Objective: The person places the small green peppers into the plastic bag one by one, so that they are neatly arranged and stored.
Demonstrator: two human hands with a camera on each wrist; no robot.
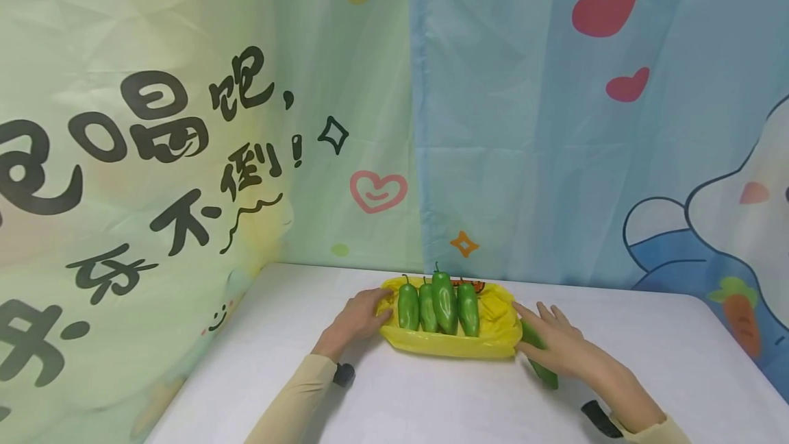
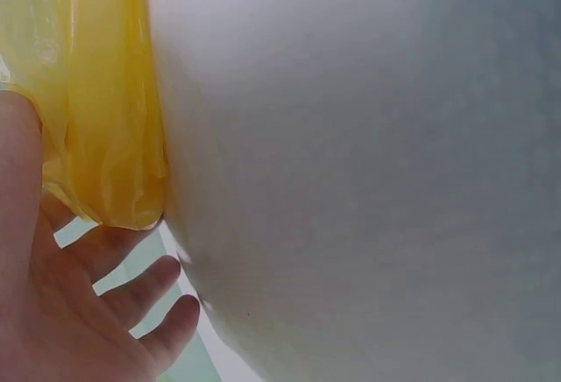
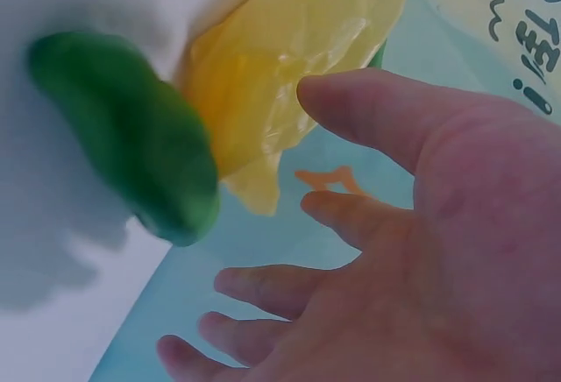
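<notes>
A yellow plastic bag [image 1: 456, 344], its rim folded down, lies open on the white table. Several green peppers [image 1: 444, 301] stand side by side in it, stems up. At the bag's left end is my left hand [image 1: 357, 319]. In the left wrist view its thumb [image 2: 19, 172] and fingers [image 2: 105, 249] lie on either side of the yellow plastic, gripping it. My right hand [image 1: 557, 342] is by the bag's right end, fingers spread, holding nothing. Below that hand another green pepper [image 3: 131, 132] lies on the table, outside the bag and close against its side.
The white table [image 1: 444, 403] runs back to a printed curtain [image 1: 493, 122] with hearts and cartoon figures. Another printed curtain [image 1: 123, 225] with large black characters hangs at the left. A dark wrist device [image 1: 344, 375] shows at the left wrist, another band [image 1: 600, 418] at the right.
</notes>
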